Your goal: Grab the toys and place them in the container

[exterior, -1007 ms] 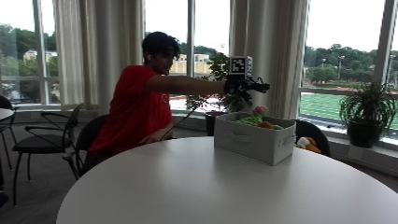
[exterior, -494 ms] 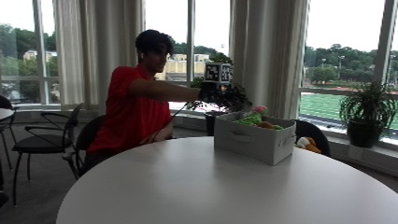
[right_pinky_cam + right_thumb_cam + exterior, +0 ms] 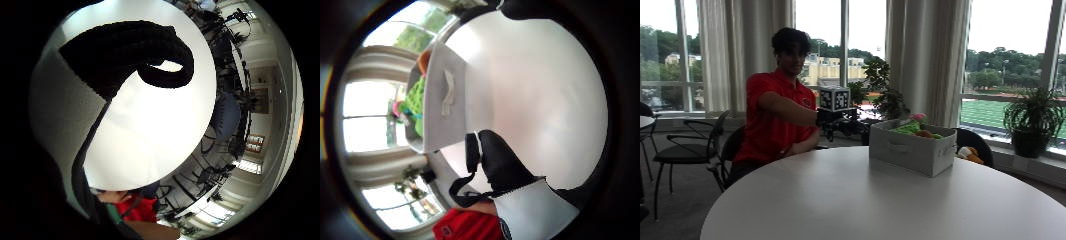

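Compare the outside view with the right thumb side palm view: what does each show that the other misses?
Only the outside view shows the gloved right hand hanging in the air beside the grey fabric container, touching nothing, plus an orange and white toy on the chair behind the box. Only the thumb side palm view looks down on the container's end handle with bare tabletop under the palm. Both show the container on the round white table, with green and pink toys inside.

Round white table [image 3: 859, 200]; black chair [image 3: 686, 150] beside it; potted plant [image 3: 1033, 120] on windowsill.
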Available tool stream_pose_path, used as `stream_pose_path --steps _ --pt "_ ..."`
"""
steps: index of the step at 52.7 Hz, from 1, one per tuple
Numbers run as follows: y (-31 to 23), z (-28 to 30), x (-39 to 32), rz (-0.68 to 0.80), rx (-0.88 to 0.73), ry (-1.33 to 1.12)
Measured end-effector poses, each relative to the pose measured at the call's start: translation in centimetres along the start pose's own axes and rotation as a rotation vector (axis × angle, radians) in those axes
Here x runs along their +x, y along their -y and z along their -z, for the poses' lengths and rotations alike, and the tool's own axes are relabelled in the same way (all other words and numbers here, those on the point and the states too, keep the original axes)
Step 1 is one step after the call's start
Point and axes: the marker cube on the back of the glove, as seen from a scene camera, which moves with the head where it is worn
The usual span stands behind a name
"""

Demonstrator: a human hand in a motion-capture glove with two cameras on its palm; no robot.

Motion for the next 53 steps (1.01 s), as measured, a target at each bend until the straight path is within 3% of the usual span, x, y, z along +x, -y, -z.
stream_pose_path --steps 28,53 --pt "-2.5 0.2 0.2 0.083 0.006 0.025" --pt "-4.3 -1.4 0.0 0.044 -0.01 0.091"
